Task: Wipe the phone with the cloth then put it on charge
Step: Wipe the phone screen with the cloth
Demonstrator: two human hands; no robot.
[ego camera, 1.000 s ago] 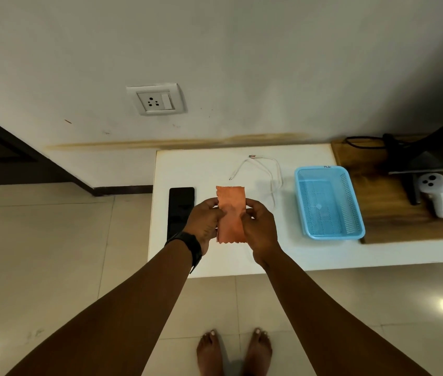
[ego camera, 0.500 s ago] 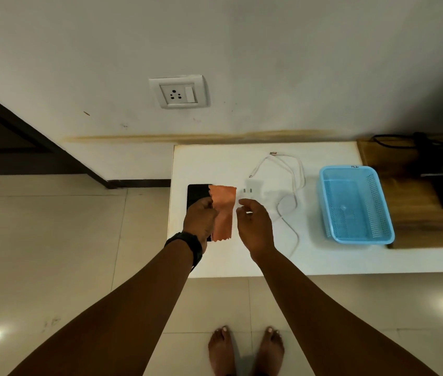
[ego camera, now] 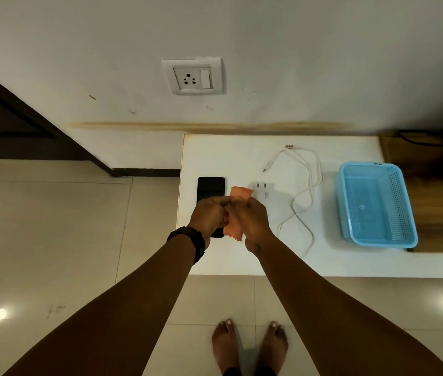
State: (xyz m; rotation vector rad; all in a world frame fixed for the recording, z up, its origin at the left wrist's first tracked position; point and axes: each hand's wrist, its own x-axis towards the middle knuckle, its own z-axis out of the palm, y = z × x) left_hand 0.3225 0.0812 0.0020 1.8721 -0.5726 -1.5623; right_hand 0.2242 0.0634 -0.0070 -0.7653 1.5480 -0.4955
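The right hand has been brought back onto the orange cloth — half a second ago released, now gripped by both hands beside the left hand.

Blue basket on white table — empty.

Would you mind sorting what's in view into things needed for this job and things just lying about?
Needed: cloth, phone, charger plug, cable, wall socket.
Lying about: blue basket, black cords at far right.
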